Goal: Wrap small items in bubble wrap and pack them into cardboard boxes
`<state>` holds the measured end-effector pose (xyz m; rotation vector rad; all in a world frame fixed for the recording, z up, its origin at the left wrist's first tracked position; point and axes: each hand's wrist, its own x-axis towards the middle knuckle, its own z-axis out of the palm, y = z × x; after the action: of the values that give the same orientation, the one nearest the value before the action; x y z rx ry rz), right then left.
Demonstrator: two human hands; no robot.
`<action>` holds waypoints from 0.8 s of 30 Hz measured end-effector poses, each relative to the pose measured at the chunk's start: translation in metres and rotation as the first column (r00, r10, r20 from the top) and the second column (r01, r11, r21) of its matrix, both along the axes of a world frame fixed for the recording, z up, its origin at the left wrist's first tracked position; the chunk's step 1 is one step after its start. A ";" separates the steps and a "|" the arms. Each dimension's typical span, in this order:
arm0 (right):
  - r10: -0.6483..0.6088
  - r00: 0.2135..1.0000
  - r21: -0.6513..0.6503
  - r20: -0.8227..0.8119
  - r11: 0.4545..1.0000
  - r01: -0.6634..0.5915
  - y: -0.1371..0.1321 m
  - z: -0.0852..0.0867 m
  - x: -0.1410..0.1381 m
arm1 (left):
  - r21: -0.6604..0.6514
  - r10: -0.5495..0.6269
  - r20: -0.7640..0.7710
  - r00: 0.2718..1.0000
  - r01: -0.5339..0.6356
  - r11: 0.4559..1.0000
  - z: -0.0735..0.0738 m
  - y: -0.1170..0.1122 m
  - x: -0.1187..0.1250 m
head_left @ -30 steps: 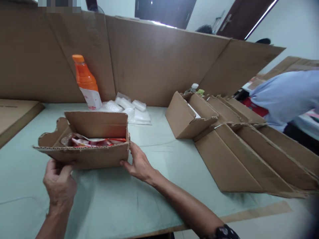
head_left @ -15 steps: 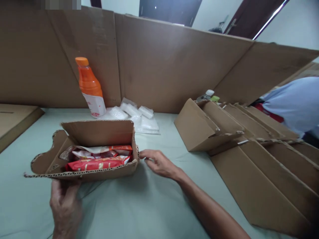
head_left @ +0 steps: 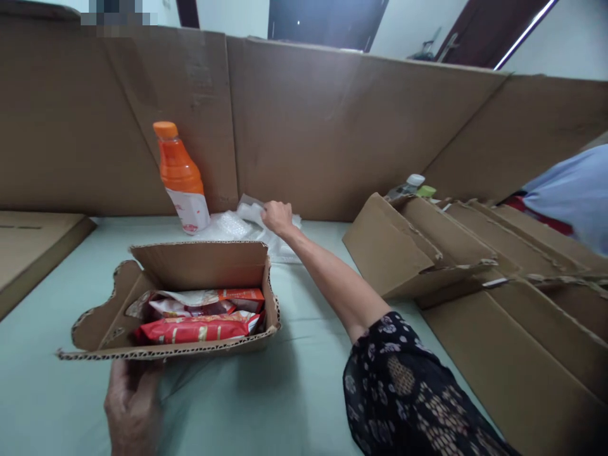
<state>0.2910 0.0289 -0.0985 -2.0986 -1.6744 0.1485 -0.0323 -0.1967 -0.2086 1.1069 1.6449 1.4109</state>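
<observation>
An open cardboard box (head_left: pixel 199 261) stands before me, its left end flap folded outward. Inside lie red and white food packets (head_left: pixel 202 326), bunched toward the right end. My left hand (head_left: pixel 133 402) is at the box's near wall, low on the left, gripping it from below; its fingertips are hidden by the wall. Beyond the box, my right hand (head_left: pixel 278 216) is closed over the pile of bubble wrap (head_left: pixel 230 227), pinching a piece of it. The fingertips there are turned away from view. An orange bottle (head_left: pixel 181 177) with a white label stands left of the pile.
Several cardboard bins (head_left: pixel 389 253) stand in rows on the right, with clear bottles (head_left: pixel 408 185) behind them. A cardboard wall (head_left: pixel 332 126) closes off the far side. A flat cardboard piece (head_left: pixel 38 247) lies at the left. Someone's light blue clothing (head_left: pixel 574 196) shows at the far right.
My right hand has left the box's right end and reached forward to the bubble wrap, closing on it. My left hand has stayed at the near wall. The view has shifted slightly.
</observation>
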 end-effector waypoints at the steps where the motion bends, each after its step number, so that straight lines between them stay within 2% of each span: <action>1: -0.012 1.000 0.042 -0.011 0.999 0.013 -0.005 0.005 0.004 | -0.030 0.014 0.014 1.000 -0.013 0.999 0.003 0.000 0.001; 4: -0.019 0.997 0.198 -0.079 0.980 0.034 -0.041 0.021 0.023 | -0.102 0.046 0.025 0.999 -0.043 0.994 0.010 0.000 0.002; 6: 0.074 0.957 0.334 -0.281 0.942 0.026 -0.078 0.026 0.039 | -0.104 0.044 0.041 0.998 -0.040 0.994 0.013 0.000 0.003; 8: 0.203 0.818 0.401 -0.538 0.915 0.036 -0.120 0.022 0.054 | -0.079 0.026 0.063 0.998 -0.021 0.997 0.015 0.000 0.005; 9: 0.230 0.735 0.383 -0.638 0.923 0.043 -0.142 0.016 0.061 | -0.063 0.022 0.069 0.997 -0.018 0.998 0.016 0.000 0.007; 10: 0.210 0.686 0.334 -0.696 0.941 0.052 -0.162 0.009 0.067 | -0.046 0.025 0.073 0.997 -0.022 0.999 0.016 0.000 0.008; 12: 0.106 0.680 0.241 -0.725 0.965 0.107 -0.200 -0.005 0.077 | -0.012 0.056 0.065 0.996 -0.055 0.998 0.016 0.001 0.011; 14: 0.015 0.722 0.217 -0.692 0.958 0.189 -0.231 -0.017 0.081 | 0.023 0.076 0.040 0.996 -0.077 0.997 0.015 0.002 0.010; 16: 0.004 0.758 0.225 -0.653 0.956 0.188 -0.255 -0.024 0.077 | 0.067 0.094 -0.041 0.995 -0.091 0.994 0.013 0.003 0.006; 17: 0.040 0.774 0.215 -0.632 0.969 0.125 -0.265 -0.026 0.071 | 0.099 0.112 -0.107 0.988 -0.101 0.990 0.012 0.004 0.003; 19: 0.171 0.798 0.163 -0.578 0.982 -0.092 -0.278 -0.027 0.052 | 0.185 0.163 -0.257 0.952 -0.117 0.976 0.011 0.004 -0.004; 21: 0.324 0.780 0.099 -0.535 0.941 -0.323 -0.284 -0.029 0.028 | 0.257 0.217 -0.366 0.905 -0.125 0.958 0.011 0.004 -0.009; 24: 0.449 0.748 0.056 -0.489 0.871 -0.488 -0.282 -0.037 -0.011 | 0.236 0.205 -0.374 0.904 -0.121 0.964 0.009 0.004 -0.014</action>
<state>0.2799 -0.2529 -0.1357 -1.4538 -1.8373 0.8432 -0.0458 -0.1931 -0.1992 1.4818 1.9432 1.5701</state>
